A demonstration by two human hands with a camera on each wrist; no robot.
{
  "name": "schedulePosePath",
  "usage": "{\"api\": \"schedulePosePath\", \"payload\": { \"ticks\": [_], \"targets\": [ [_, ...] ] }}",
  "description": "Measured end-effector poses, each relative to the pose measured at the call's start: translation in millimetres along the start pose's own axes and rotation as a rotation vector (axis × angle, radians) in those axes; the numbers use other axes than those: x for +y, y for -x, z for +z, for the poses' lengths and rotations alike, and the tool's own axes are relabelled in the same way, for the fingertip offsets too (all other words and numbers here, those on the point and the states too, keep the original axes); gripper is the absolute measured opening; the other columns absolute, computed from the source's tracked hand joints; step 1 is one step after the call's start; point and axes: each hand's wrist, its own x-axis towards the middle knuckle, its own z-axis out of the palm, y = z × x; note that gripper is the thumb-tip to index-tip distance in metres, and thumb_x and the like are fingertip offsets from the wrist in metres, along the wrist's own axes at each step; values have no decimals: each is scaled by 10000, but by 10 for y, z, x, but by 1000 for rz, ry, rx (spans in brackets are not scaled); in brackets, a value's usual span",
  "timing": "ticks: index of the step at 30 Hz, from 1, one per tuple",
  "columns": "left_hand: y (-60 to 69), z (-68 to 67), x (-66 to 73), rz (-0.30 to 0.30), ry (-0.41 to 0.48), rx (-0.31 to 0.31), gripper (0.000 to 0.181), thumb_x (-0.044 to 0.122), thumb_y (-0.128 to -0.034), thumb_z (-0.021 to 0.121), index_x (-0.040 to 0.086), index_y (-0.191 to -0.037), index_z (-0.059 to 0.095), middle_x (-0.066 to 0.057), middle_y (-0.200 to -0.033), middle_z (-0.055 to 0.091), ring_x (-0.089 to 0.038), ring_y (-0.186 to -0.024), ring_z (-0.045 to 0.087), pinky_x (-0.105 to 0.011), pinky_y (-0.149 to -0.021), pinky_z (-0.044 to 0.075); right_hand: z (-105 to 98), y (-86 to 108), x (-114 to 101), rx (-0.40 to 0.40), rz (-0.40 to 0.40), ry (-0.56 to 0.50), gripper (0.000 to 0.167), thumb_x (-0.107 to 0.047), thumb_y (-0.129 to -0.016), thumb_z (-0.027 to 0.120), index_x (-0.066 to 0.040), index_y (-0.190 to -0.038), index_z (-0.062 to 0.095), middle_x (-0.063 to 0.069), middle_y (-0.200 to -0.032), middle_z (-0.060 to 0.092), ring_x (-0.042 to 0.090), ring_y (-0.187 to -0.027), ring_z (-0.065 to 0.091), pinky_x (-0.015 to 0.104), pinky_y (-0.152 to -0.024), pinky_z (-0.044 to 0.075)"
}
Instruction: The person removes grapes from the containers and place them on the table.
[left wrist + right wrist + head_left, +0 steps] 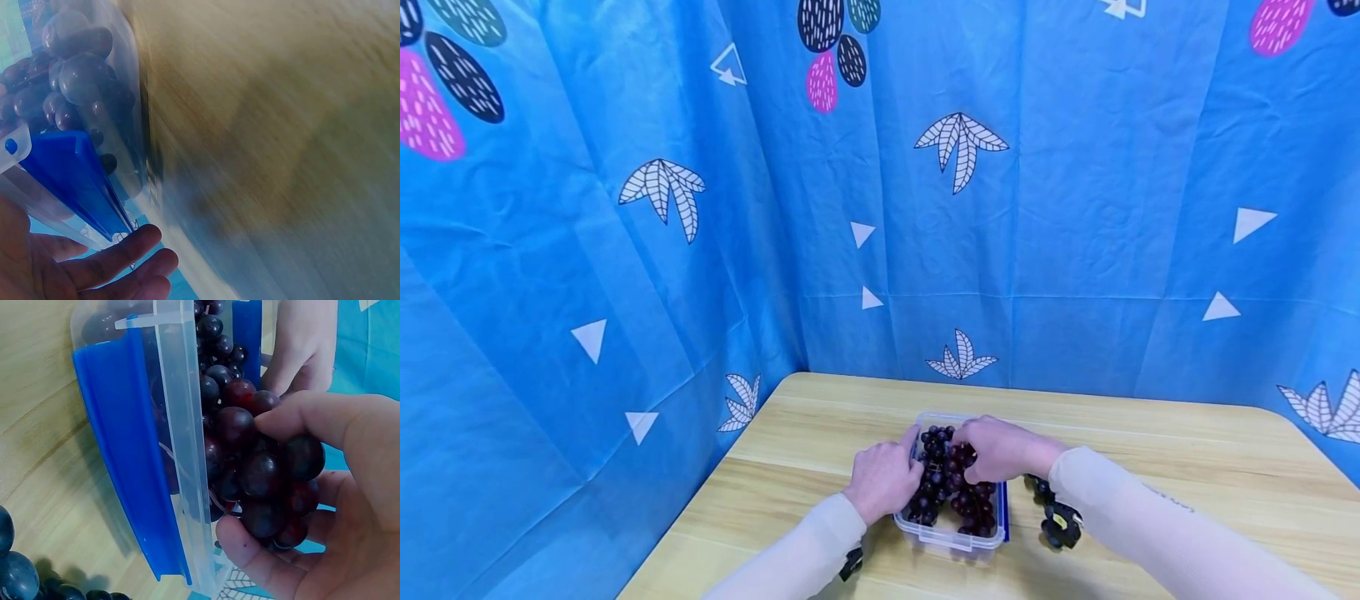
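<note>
A clear plastic container [955,542] with blue side latches [125,450] stands on the table, holding bunches of dark grapes [934,479]. My right hand [1000,450] reaches over it and grips a reddish-purple bunch of grapes [262,475], thumb and fingers around the berries. That bunch is at the container's opening, partly hidden by my hand. On the left side of the container rests my left hand [883,477], at the rim. Its fingers [119,253] extend fairly straight beside the outer wall, near a blue latch [75,181].
More dark grapes [15,575] lie on the wooden table [1187,467], right of the container and partly hidden by my right arm. A black wrist camera [1060,527] hangs under that sleeve. Blue patterned curtains [1075,250] enclose the table's back and left.
</note>
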Motion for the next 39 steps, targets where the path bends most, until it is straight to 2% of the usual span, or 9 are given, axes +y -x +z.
{"api": "schedulePosePath", "payload": {
  "ticks": [6, 16, 24, 33, 39],
  "targets": [
    [4, -2, 7, -4, 4, 3, 611, 319, -951, 549, 182, -1535, 437, 26, -586, 484, -134, -513, 453, -291, -440, 360, 8, -4, 19, 46, -5, -18, 467, -182, -783, 813, -25, -1208, 701, 136, -1261, 679, 297, -1156, 643, 456, -1003, 520],
    [18, -17, -3, -4, 19, -11, 622, 316, -954, 545, 182, -1548, 415, 43, -564, 450, -128, -494, 434, -287, -433, 351, -12, 24, -19, 83, -9, -48, 485, -169, -782, 805, -24, -1231, 695, 141, -1282, 679, 296, -1155, 651, 474, -1014, 512],
    [23, -19, -17, 1, 22, -11, 621, 319, -959, 547, 179, -1548, 412, 44, -560, 449, -130, -486, 426, -290, -429, 343, -65, 56, -91, 125, 11, -44, 438, -187, -779, 818, -52, -1185, 723, 127, -1249, 697, 277, -1097, 667, 490, -992, 523],
    [27, -49, -17, 0, 18, -16, 622, 328, -960, 539, 172, -1549, 413, 45, -553, 441, -123, -474, 421, -286, -421, 347, -217, 115, -128, 177, -25, -27, 385, -186, -774, 808, -69, -1134, 740, 99, -1184, 722, 290, -1103, 671, 473, -968, 536],
    [31, -61, -10, 3, 25, -24, 623, 328, -961, 540, 172, -1550, 410, 45, -554, 446, -125, -474, 423, -285, -425, 350, -319, 168, -126, 193, -31, -10, 358, -199, -781, 795, -86, -1117, 743, 69, -1158, 727, 236, -1043, 679, 445, -929, 553]
  ]
}}
